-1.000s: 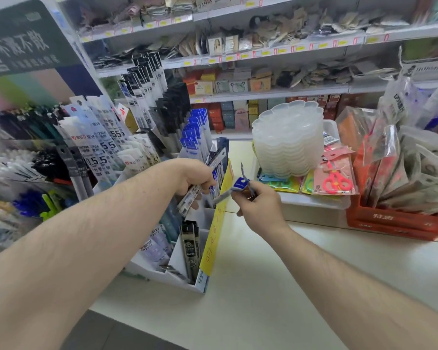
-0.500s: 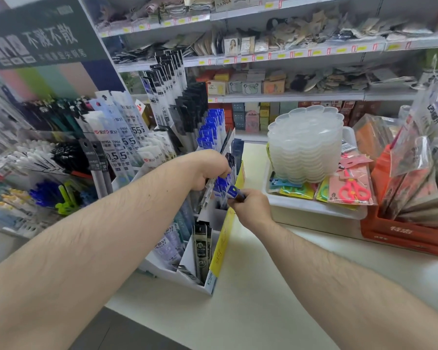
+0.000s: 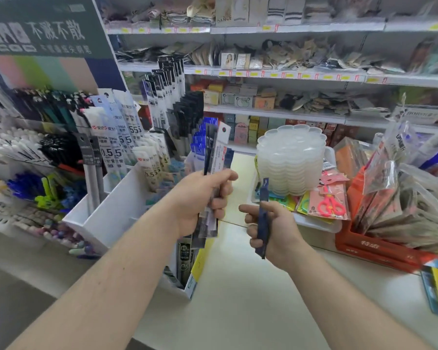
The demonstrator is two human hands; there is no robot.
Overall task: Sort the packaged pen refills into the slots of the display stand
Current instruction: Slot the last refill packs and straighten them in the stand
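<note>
Refill packs are split between both hands right now. Going from the left: the white display stand (image 3: pixel 116 213) sits left of and behind the left hand, its slots full of upright refill packs, long axis running up and down with the header cards on top. Past it, further left, there's a rack of loose pens (image 3: pixel 23 157), a bit blurry.

The left hand (image 3: pixel 200 200) has its fingers curled round a fanned bundle of refills (image 3: pixel 214 157). The bundle stands nearly upright, tops leaning slightly right, away from the stand, bottoms poking out below the palm. The front pack has a white card with a red bit at the top; the ones behind are dark and blue.

Just right of that, a small gap apart, the right hand (image 3: pixel 271 228) holds a single dark blue refill pack (image 3: pixel 263 215), fingers wrapped round its middle. This one's also close to vertical, hang-hole end pointing up, bottom end sticking out under the hand.

Both hands hover over the pale worktop (image 3: pixel 238 299). Beyond the right hand there's a stack of clear scalloped trays (image 3: pixel 291 157), then packaged pink scissors (image 3: pixel 330 204), and further right a red box (image 3: pixel 374 246) full of plastic-bagged packets.
</note>
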